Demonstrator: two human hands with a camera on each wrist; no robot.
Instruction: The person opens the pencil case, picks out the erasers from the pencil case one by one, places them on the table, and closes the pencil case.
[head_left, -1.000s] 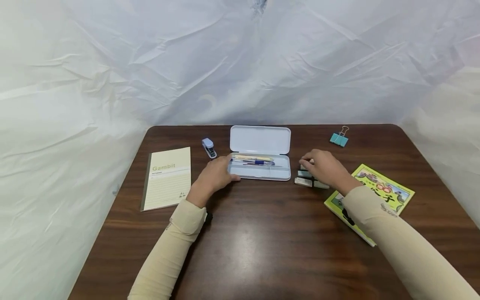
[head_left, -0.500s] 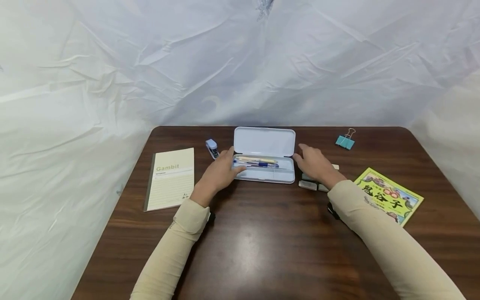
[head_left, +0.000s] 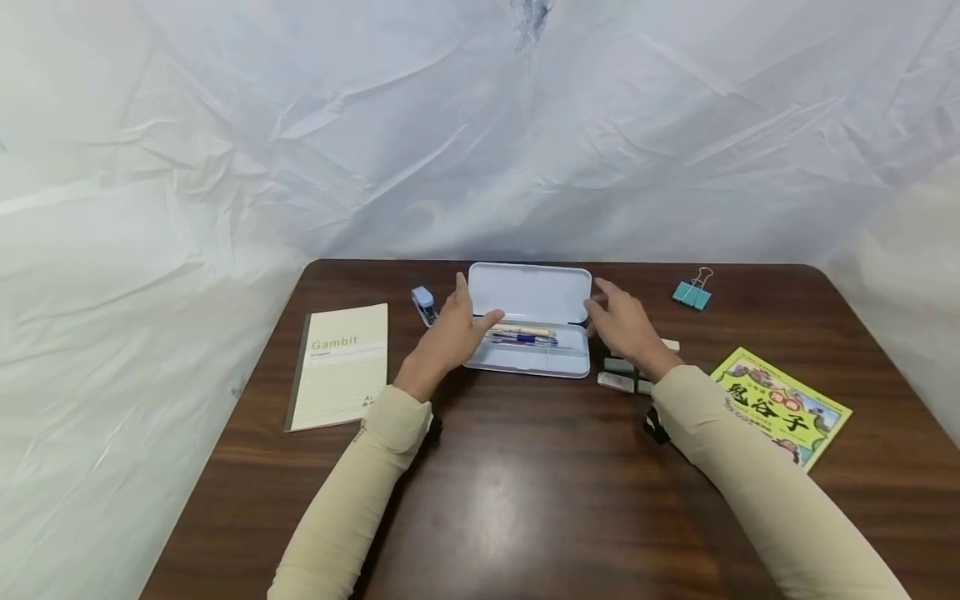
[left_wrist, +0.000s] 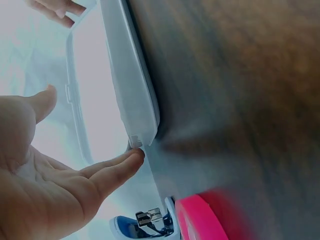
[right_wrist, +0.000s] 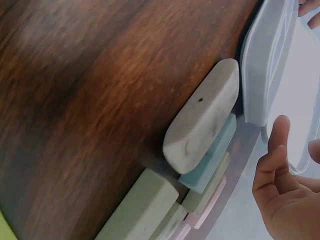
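A notebook (head_left: 341, 364) marked "Gambit" is lying at the left of the brown table (head_left: 510, 500), and a small blue-and-white stapler (head_left: 423, 303) is sitting just beyond it toward the middle. Next, the left hand (head_left: 452, 335) is reaching to the left end of the pencil case (head_left: 528, 333), fingers straight and spread, thumb over the tray's corner; in the left wrist view a fingertip (left_wrist: 135, 156) is touching the case's hinge corner, and the hand is gripping nothing. The case is lying at the table's middle rear, between both hands. It is white, with rounded corners, its lid standing open and pens (head_left: 523, 335) lying in the back of the tray. The right hand (head_left: 624, 327) is hovering at the case's right end, fingers relaxed and extended, holding nothing. Under its wrist, several erasers (right_wrist: 202, 131) are crowding just beside the case. Farther right, a teal binder clip (head_left: 692, 292) and a green-covered book (head_left: 780, 405) are lying.
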